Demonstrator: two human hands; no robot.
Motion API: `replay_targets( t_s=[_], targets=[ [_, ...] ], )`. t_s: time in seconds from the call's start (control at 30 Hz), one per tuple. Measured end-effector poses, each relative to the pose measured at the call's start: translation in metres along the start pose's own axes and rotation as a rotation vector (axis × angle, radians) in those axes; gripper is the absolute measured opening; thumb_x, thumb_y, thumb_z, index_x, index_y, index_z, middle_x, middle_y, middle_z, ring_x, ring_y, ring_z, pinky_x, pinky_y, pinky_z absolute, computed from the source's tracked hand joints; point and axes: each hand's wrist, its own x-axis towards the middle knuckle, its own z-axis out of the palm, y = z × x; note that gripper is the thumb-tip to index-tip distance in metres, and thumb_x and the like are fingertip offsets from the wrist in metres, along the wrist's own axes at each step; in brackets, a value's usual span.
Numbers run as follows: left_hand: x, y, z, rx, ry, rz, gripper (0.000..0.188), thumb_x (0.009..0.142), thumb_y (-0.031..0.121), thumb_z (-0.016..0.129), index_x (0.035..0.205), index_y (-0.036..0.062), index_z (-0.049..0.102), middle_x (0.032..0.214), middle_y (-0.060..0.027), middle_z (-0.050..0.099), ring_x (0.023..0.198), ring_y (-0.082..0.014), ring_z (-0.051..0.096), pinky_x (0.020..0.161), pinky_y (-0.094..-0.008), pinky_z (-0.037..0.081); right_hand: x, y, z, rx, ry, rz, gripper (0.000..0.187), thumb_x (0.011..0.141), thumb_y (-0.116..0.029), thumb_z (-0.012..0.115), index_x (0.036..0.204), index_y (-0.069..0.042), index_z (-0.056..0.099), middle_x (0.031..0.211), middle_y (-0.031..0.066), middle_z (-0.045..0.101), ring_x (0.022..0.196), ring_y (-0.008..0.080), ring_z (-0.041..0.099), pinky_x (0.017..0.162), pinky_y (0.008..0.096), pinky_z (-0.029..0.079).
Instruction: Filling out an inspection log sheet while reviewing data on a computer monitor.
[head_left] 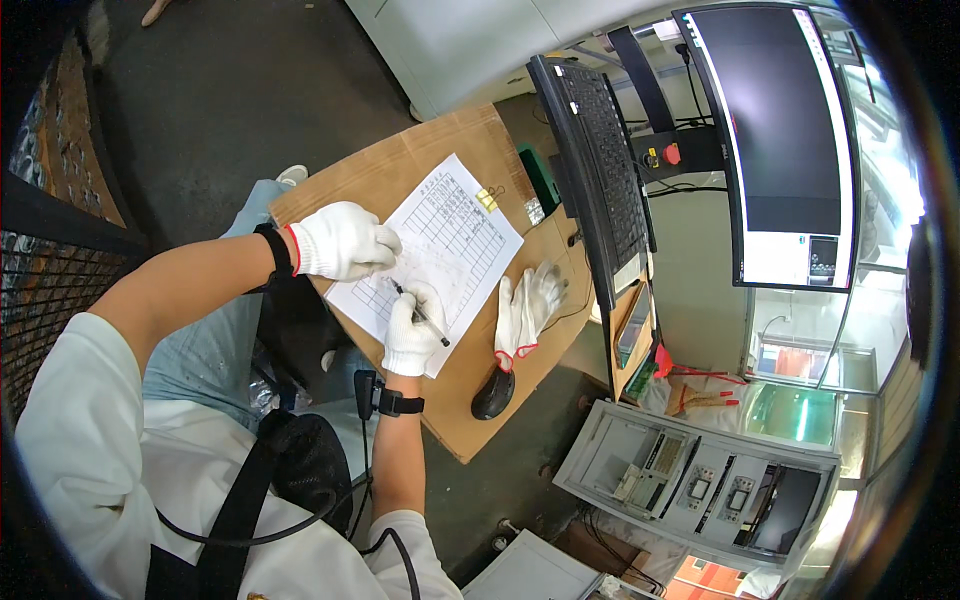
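Note:
A white-gloved fist, my left hand (pixel 345 242), rests on the upper left edge of a printed table sheet (pixel 455 230). Its fingers are curled in, and whatever they may hold is hidden. Lower on the same paper, my right hand (pixel 413 335), gloved too, grips a black pen (pixel 428 318) close to the sheet. Handwriting fills some of the sheet's boxes. A yellow binder clip (pixel 487 200) sits at its right edge. Under the paper lies a brown cardboard-covered tabletop (pixel 330 190).
A pair of white gloves (pixel 525 312) and a black mouse (pixel 493 393) lie right of the sheet. Beyond stand a black keyboard (pixel 600 160), a monitor (pixel 785 130) and a red button (pixel 671 154). A grey cabinet with instruments (pixel 690 480) is at lower right.

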Motion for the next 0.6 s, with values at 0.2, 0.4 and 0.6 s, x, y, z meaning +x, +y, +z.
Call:
replay_targets(
  t_s=[0.2, 0.4, 0.6],
  targets=[
    [0.0012, 0.0017, -0.0023, 0.003, -0.006, -0.004, 0.010, 0.083, 0.020, 0.069, 0.093, 0.0163, 0.072, 0.105, 0.0012, 0.069, 0.071, -0.0256, 0.065, 0.065, -0.0403, 0.055, -0.0021, 0.0030, -0.0006, -0.010, -0.018, -0.047, 0.018, 0.087, 0.007, 0.055, 0.100, 0.002, 0.068, 0.091, 0.0036, 0.066, 0.079, 0.0091, 0.059, 0.075, 0.0238, 0.050],
    [-0.0006, 0.0006, -0.0014, 0.003, -0.001, -0.002, 0.010, 0.084, 0.020, 0.069, 0.092, 0.0161, 0.073, 0.106, 0.0011, 0.069, 0.071, -0.0257, 0.065, 0.066, -0.0405, 0.055, -0.0017, -0.0013, 0.0011, -0.015, -0.001, -0.036, 0.015, 0.083, 0.005, 0.059, 0.095, 0.001, 0.068, 0.090, 0.0090, 0.069, 0.079, 0.0170, 0.063, 0.075, 0.0294, 0.053],
    [0.0007, 0.0004, -0.0020, 0.007, -0.028, -0.011, 0.011, 0.085, 0.021, 0.069, 0.094, 0.0161, 0.073, 0.108, 0.0010, 0.070, 0.072, -0.0258, 0.066, 0.067, -0.0405, 0.055, -0.0005, -0.0010, 0.0008, -0.041, 0.025, -0.015, 0.011, 0.080, 0.002, 0.063, 0.090, 0.000, 0.068, 0.091, 0.0144, 0.071, 0.077, 0.0242, 0.068, 0.074, 0.0343, 0.056]
  ],
)
